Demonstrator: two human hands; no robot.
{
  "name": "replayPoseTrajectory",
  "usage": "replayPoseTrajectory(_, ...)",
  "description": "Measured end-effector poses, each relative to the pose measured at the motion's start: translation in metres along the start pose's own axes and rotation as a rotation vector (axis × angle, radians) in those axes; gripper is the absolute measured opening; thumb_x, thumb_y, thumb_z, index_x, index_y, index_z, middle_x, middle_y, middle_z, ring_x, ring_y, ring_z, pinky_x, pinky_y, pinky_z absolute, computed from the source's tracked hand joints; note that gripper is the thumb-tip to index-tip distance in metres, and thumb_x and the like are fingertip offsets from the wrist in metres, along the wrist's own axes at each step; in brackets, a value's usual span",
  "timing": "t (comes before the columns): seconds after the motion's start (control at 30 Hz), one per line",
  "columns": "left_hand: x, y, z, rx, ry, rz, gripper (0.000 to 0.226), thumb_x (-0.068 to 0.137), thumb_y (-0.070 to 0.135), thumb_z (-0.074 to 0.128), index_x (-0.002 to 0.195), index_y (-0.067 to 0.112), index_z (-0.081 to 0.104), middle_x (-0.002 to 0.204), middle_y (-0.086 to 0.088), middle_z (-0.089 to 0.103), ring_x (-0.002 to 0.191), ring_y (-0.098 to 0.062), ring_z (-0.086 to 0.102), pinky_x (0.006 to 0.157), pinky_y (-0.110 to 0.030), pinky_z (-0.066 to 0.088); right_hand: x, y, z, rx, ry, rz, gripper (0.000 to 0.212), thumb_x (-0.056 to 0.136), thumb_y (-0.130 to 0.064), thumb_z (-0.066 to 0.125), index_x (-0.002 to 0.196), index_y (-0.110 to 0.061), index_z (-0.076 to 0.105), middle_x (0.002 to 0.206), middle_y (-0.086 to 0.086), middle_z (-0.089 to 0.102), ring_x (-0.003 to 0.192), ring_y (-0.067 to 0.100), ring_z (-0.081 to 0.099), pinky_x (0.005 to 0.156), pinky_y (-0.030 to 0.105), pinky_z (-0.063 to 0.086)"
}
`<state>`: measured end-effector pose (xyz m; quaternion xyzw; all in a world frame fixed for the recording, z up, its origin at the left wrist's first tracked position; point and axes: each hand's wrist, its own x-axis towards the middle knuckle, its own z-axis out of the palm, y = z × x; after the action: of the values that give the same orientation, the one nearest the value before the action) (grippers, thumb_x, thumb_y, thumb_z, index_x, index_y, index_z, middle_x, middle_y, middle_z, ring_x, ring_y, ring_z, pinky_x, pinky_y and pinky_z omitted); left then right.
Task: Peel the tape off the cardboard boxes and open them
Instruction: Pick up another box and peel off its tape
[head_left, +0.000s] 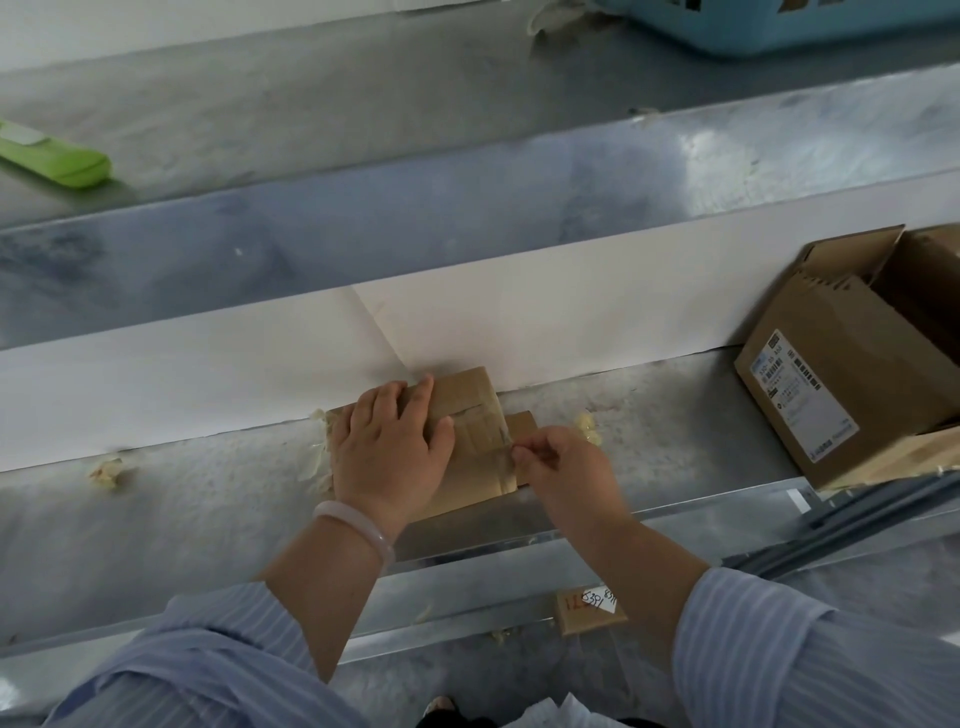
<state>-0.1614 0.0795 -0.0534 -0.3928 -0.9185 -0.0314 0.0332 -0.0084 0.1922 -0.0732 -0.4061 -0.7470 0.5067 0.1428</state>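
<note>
Below the taped box (470, 400), a cardboard scrap (592, 616) reads "5391".

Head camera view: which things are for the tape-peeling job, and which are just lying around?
For the job: small cardboard box, pressed down by the left hand; tape, pinched by the right hand; big open box at the right.
Just lying about: green case; blue basket; crumpled tape scraps; numbered cardboard piece.
</note>
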Motion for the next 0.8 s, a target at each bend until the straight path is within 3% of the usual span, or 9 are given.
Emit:
replayPoseTrajectory(0.2,0.002,-0.004,0.001,-0.002,0.010,0.015,0.063,0.090,0.058,0.017,0.147,0.035,0.029,0.143,0.004,0.041,0.135,-0.019,0.031,0.112,-0.039,0.025,0.002,0.003,0.000,0.134,-0.095,0.166,0.012,0.089,-0.037,0.068,0.087,-0.026,0.071,0.082,-0.005,0.074,0.084,0.014,0.070,0.082,0.034,0.058)
replayPoseTrajectory(0.3,0.003,-0.004,0.002,0.022,0.013,0.012,0.066,0.088,0.058,0.014,0.147,0.035,0.028,0.143,0.004,0.041,0.134,-0.019,0.032,0.112,-0.039,0.024,-0.001,0.001,0.003,0.207,-0.074,0.251,0.008,0.087,-0.029,0.070,0.080,-0.027,0.073,0.081,0.002,0.075,0.085,0.022,0.072,0.084,0.042,0.059)
replayPoseTrajectory(0.37,0.002,-0.003,0.002,0.031,0.022,0.010,0.067,0.087,0.059,0.011,0.147,0.034,0.029,0.142,0.004,0.041,0.134,-0.019,0.032,0.112,-0.039,0.025,-0.006,-0.001,0.008,0.331,-0.054,0.312,0.011,0.089,-0.022,0.066,0.088,-0.027,0.075,0.085,0.009,0.075,0.087,0.026,0.071,0.086,0.047,0.057)
replayPoseTrajectory(0.43,0.002,-0.002,0.002,0.030,0.029,0.008,0.069,0.086,0.059,0.010,0.147,0.034,0.030,0.142,0.003,0.042,0.134,-0.020,0.033,0.112,-0.039,0.025,-0.016,-0.002,0.010,0.385,-0.088,0.339,0.022,0.095,-0.017,0.057,0.108,-0.027,0.072,0.083,0.005,0.073,0.078,0.019,0.069,0.078,0.031,0.060)
replayPoseTrajectory(0.47,0.001,-0.002,0.002,0.028,0.030,0.006,0.068,0.086,0.059,0.011,0.147,0.034,0.030,0.142,0.002,0.042,0.134,-0.020,0.032,0.112,-0.039,0.025,-0.021,-0.003,0.012,0.394,-0.118,0.326,0.028,0.097,-0.015,0.053,0.116,-0.027,0.069,0.079,0.000,0.069,0.068,0.012,0.063,0.063,0.020,0.055)
replayPoseTrajectory(0.5,0.001,-0.002,0.001,0.024,0.030,0.004,0.067,0.087,0.058,0.013,0.147,0.033,0.030,0.143,0.002,0.042,0.134,-0.020,0.032,0.112,-0.039,0.024,-0.027,-0.004,0.012,0.408,-0.141,0.305,0.032,0.098,-0.012,0.050,0.121,-0.027,0.067,0.076,-0.003,0.065,0.061,0.007,0.056,0.053,0.015,0.047)
replayPoseTrajectory(0.57,0.001,-0.002,0.001,0.015,0.029,0.000,0.065,0.088,0.057,0.015,0.147,0.033,0.030,0.144,0.002,0.041,0.135,-0.020,0.031,0.113,-0.039,0.024,-0.035,-0.005,0.013,0.449,-0.155,0.280,0.038,0.098,-0.007,0.046,0.126,-0.024,0.065,0.081,-0.003,0.063,0.061,0.004,0.051,0.050,0.011,0.041)
replayPoseTrajectory(0.7,0.002,-0.001,0.002,0.006,0.022,0.002,0.057,0.095,0.054,0.024,0.148,0.033,0.028,0.145,0.002,0.039,0.136,-0.019,0.029,0.114,-0.039,0.022,-0.037,-0.006,0.009,0.472,-0.119,0.279,0.039,0.099,-0.007,0.045,0.127,-0.026,0.064,0.089,-0.007,0.067,0.082,0.013,0.066,0.064,0.011,0.051)
replayPoseTrajectory(0.8,0.001,-0.002,0.002,-0.001,0.032,0.000,0.056,0.095,0.053,0.029,0.147,0.033,0.030,0.144,0.001,0.040,0.136,-0.020,0.030,0.113,-0.039,0.023,-0.037,-0.010,0.008,0.532,-0.108,0.298,0.035,0.098,-0.007,0.048,0.122,-0.024,0.066,0.101,-0.012,0.069,0.099,0.011,0.065,0.089,0.028,0.052)
